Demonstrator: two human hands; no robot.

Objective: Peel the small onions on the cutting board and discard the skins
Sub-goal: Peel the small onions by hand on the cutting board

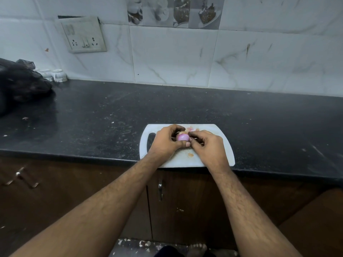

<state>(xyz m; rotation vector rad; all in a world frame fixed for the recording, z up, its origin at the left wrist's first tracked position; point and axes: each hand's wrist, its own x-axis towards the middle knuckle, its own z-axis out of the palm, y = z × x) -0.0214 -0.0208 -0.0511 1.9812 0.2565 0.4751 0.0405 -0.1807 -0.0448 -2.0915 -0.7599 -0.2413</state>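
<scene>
Two hands of yours meet on one small onion above the cutting board.
Your left hand (165, 140) grips the pink onion (182, 137); your right hand (207, 145) pinches its top over the white cutting board (225, 145), skin scraps (191, 129) beyond, on the black bench (92, 115).

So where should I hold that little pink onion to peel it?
Hold the onion by its round sides from the left, as the left hand does, leaving its top and right side bare. There the right hand can probably pinch the skin from the right, over the cutting board.
</scene>
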